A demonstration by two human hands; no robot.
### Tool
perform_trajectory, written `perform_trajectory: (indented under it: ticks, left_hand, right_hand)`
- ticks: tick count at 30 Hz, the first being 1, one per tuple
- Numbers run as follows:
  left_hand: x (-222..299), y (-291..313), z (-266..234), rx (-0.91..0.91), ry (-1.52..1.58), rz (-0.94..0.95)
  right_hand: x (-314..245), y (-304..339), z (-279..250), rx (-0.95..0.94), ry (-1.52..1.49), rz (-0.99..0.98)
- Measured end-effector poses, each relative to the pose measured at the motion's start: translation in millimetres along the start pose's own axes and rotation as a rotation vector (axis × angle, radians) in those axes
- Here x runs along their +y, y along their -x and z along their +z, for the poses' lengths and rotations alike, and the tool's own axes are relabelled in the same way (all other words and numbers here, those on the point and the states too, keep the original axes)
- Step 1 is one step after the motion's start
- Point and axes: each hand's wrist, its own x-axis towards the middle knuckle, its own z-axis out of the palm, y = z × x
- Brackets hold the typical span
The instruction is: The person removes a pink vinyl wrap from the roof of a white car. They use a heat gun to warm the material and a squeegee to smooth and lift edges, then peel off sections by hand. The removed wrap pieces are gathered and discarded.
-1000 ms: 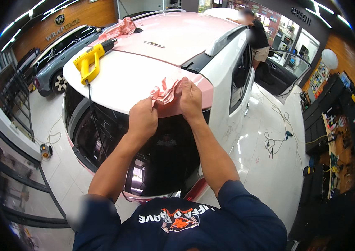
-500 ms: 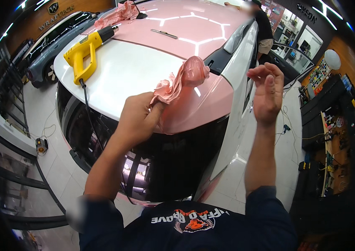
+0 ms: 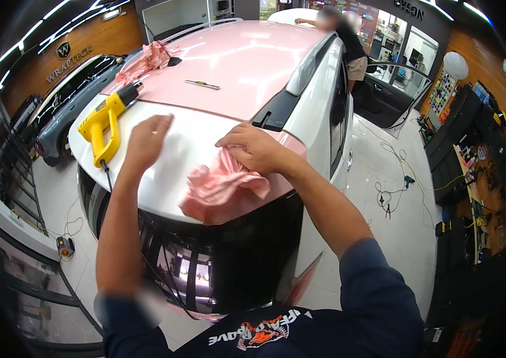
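My right hand (image 3: 254, 148) is closed on a crumpled piece of pink vinyl film (image 3: 224, 186), which hangs in folds over the rear edge of the car's roof. One side of the film joins the smooth pink strip still lying on the right rear corner. My left hand (image 3: 147, 142) is held above the bare white panel (image 3: 184, 132), fingers stretched out and holding nothing; it is a little blurred. To its left, a yellow heat gun (image 3: 101, 128) lies on the white panel with its dark nozzle pointing forward.
A slim cutter (image 3: 202, 85) lies on the pink roof (image 3: 235, 56), and more crumpled film (image 3: 145, 61) sits at its left edge. The heat gun's black cord runs down the rear window. Another person (image 3: 353, 51) stands by an open car door (image 3: 387, 95). Cables cross the floor at right.
The crumpled film has passed from my left hand to my right and now spreads wider and lower. My left hand has moved left, my right hand left over the panel. The view has shifted.
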Motion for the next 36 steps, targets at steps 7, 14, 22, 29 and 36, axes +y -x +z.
perform_trajectory:
  ticks: [7, 14, 22, 29, 36]
  left_hand:
    - [-3.1, -46.9, 90.1, 0.069, -0.47, 0.081]
    - [14.7, -52.3, 105.8, 0.004, -0.547, -0.032]
    - [29.4, -34.2, 97.4, -0.09, -0.907, 0.082]
    - [6.8, -47.4, 105.8, 0.038, -0.656, -0.106]
    - [15.6, -46.4, 99.6, -0.04, -0.633, -0.124]
  right_hand:
    - [32.6, 11.2, -6.2, 0.183, 0.097, -0.316]
    - [29.4, -15.3, 0.1, 0.12, -0.152, -0.102]
    - [19.1, -1.8, 6.9, 0.198, -0.177, 0.002]
    - [-11.3, 30.5, 20.6, 0.457, -0.148, -0.008]
    - [-41.2, 63.7, 32.0, 0.567, 0.002, -0.053]
